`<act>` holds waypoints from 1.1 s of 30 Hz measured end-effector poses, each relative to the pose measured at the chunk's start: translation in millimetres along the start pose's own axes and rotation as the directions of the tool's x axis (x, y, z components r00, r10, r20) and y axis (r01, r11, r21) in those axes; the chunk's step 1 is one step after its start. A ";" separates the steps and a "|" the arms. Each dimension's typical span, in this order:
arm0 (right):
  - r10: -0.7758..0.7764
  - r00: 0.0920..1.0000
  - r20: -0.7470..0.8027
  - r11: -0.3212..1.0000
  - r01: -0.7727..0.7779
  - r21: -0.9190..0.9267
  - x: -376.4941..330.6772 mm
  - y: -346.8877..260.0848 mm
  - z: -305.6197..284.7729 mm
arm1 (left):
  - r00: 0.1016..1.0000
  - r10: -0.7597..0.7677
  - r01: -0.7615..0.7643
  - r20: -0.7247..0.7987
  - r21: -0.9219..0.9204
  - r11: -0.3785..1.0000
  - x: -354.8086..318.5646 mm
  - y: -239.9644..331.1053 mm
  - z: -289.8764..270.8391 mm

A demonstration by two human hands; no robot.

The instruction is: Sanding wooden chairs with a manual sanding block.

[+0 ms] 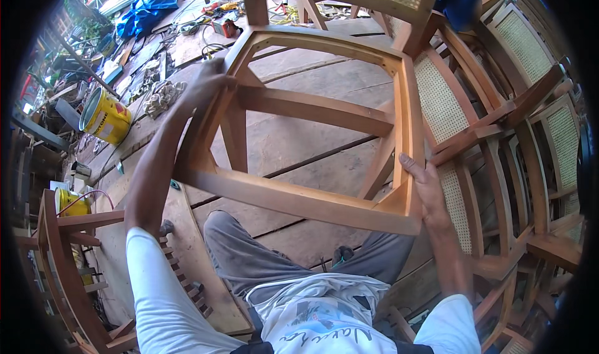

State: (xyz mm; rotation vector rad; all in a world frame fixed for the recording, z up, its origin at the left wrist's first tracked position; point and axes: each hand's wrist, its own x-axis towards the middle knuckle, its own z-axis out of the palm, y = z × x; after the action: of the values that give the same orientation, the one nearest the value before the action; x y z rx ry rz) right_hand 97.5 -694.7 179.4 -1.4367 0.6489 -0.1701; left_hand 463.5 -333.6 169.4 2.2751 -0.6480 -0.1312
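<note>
Gripping wooden chair frame (299, 201) with left hand (211, 82), right hand (428, 188).
Lies crosswise between, held closer in by right.

Head-worn fisheye view, facing down, close over both hands (429, 191)

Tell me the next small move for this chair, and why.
Perhaps ease the chair slightly left: the left hand and right hand hold opposite sides of it, and other chairs seem to crowd its right, with more floor showing leftward.
</note>
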 end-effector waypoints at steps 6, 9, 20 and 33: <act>0.120 0.987 -0.109 0.986 -0.107 0.125 -37.2 9.5 63.0 | 0.999 0.022 -0.032 0.045 0.230 0.973 96.6 -15.8 1.8; 0.146 0.986 -0.079 0.935 -0.112 0.338 -54.4 24.7 103.8 | 0.990 0.136 -0.127 -0.027 0.212 0.969 126.2 -27.4 5.8; 0.019 0.989 0.149 0.847 -0.095 0.523 -91.4 95.4 207.6 | 0.965 0.260 -0.256 -0.030 0.103 0.961 12.2 37.7 7.7; -0.270 0.961 0.057 0.963 0.271 0.002 -56.2 200.1 103.7 | 0.732 -0.627 0.346 -0.267 -0.647 0.680 -225.5 22.9 37.3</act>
State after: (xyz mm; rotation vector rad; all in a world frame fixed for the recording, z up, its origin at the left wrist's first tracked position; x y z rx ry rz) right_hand 50.4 -547.2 6.3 -1.5268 0.4040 -0.3406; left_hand 248.2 -260.8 136.3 1.7322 0.2886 -0.0183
